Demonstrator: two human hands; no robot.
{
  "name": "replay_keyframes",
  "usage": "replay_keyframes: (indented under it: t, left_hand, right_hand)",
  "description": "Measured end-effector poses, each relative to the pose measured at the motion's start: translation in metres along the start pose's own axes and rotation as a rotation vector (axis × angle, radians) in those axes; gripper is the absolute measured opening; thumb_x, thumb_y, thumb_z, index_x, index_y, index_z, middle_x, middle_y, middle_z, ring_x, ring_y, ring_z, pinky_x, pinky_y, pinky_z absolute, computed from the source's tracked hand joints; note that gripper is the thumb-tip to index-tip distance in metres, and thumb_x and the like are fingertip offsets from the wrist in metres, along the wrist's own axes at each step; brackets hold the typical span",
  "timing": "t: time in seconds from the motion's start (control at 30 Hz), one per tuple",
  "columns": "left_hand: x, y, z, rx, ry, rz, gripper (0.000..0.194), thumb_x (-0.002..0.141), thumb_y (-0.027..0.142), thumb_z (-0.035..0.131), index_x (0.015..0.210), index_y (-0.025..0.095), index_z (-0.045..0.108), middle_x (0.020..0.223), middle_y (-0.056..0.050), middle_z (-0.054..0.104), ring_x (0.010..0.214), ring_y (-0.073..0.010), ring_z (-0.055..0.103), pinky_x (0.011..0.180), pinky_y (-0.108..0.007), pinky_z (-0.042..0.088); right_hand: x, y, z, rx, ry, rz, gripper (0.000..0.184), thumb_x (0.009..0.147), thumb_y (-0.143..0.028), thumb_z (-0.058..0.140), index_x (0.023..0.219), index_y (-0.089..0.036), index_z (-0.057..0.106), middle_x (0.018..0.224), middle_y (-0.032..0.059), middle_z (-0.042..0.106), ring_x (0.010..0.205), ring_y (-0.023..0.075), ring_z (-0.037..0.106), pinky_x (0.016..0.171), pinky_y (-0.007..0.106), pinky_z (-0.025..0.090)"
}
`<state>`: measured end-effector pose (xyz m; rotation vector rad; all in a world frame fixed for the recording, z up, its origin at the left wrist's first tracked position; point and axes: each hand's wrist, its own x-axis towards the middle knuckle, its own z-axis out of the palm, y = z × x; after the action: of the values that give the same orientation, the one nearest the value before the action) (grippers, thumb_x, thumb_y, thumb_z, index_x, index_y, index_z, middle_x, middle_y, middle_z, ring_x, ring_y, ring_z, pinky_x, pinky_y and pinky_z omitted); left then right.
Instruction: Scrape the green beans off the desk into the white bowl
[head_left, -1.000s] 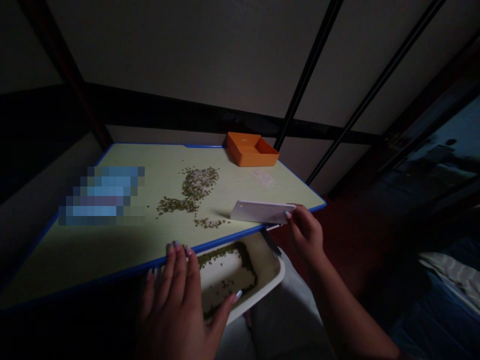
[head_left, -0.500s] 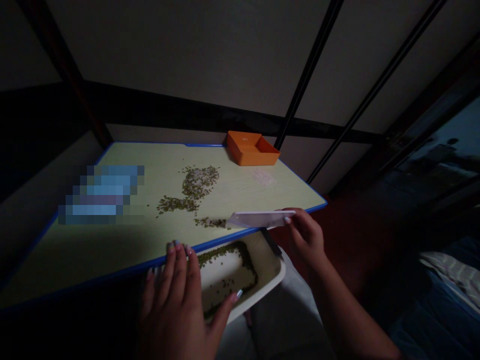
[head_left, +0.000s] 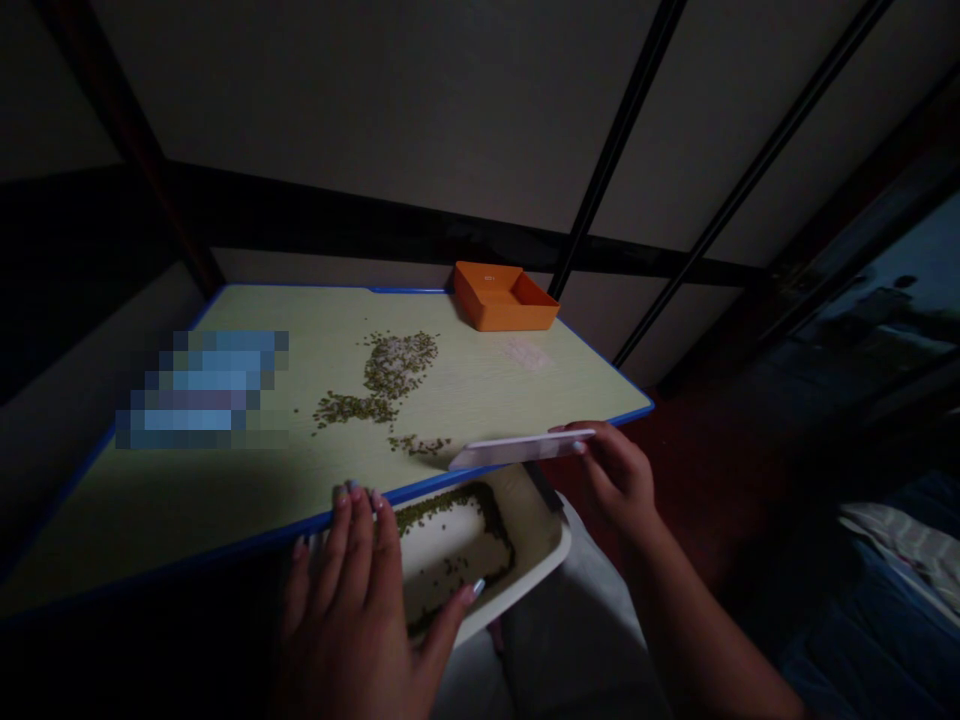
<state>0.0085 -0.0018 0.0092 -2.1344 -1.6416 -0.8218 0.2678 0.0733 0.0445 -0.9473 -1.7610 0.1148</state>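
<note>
My right hand (head_left: 615, 475) pinches a thin white flat plate (head_left: 525, 450), tilted on edge at the near blue rim of the table. Below that rim is a white rectangular tub (head_left: 536, 575) with small green grains like mung beans (head_left: 499, 535) along its inner walls and floor. My left hand (head_left: 360, 590) grips the tub's left side, fingertips up at the table edge and thumb over the opening. To the left of the plate lies a small strip of grains (head_left: 420, 444). Farther back is a larger spread of green grains (head_left: 397, 365) mixed with whitish bits.
An orange open box (head_left: 514, 315) stands at the far right of the pale table (head_left: 262, 480). In front of it lies a thin patch of whitish grains (head_left: 527, 354). A blurred-out bluish object (head_left: 206, 390) is at the left. Wall panels rise behind the table.
My right hand has drawn the white plate slightly toward me, onto the table's near edge. Some grains beside the plate no longer show. My left hand and the tub have stayed put.
</note>
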Motion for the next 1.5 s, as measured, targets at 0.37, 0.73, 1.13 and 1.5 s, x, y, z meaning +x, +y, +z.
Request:
replay_keyframes:
  t: [0.37,0.73,1.13,1.5]
  left_hand:
    - [0.001,0.000,0.002,0.007,0.011,0.009,0.085,0.095,0.064,0.028,0.141,-0.006,0.038,0.141,-0.037,0.050,0.135,-0.0452,0.046,0.105,-0.062,0.035]
    - [0.000,0.000,0.001,0.007,0.021,0.020,0.081,0.095,0.059,0.032,0.144,-0.005,0.034,0.140,-0.036,0.051,0.135,-0.0454,0.045,0.104,-0.063,0.036]
    - [0.000,-0.001,0.002,0.010,0.018,0.005,0.084,0.094,0.062,0.031,0.145,-0.004,0.033,0.142,-0.036,0.049,0.136,-0.0455,0.045,0.105,-0.063,0.035]
    - [-0.001,-0.001,0.003,-0.005,0.014,0.008,0.088,0.094,0.065,0.030,0.148,-0.004,0.030,0.143,-0.037,0.048,0.138,-0.0454,0.042,0.106,-0.063,0.035]
  right_hand:
    - [0.012,0.009,0.010,0.087,0.068,0.219,0.015,0.093,-0.032,0.058,0.088,-0.022,0.068,0.076,0.0019,0.069,0.067,0.0162,0.063,0.060,0.025,0.049]
    - [0.035,0.010,0.026,0.351,-0.044,0.473,0.018,0.086,-0.035,0.065,0.091,-0.020,0.073,0.084,0.0033,0.073,0.077,0.0179,0.063,0.068,0.028,0.046]
    - [0.013,-0.010,0.005,-0.003,0.172,0.169,0.014,0.090,-0.024,0.059,0.076,-0.022,0.061,0.062,-0.0031,0.059,0.055,0.0114,0.052,0.052,0.021,0.040]
    - [-0.005,-0.007,0.011,-0.068,0.191,0.280,0.013,0.092,-0.029,0.059,0.088,-0.022,0.068,0.073,0.0014,0.071,0.063,0.0146,0.064,0.059,0.024,0.049]
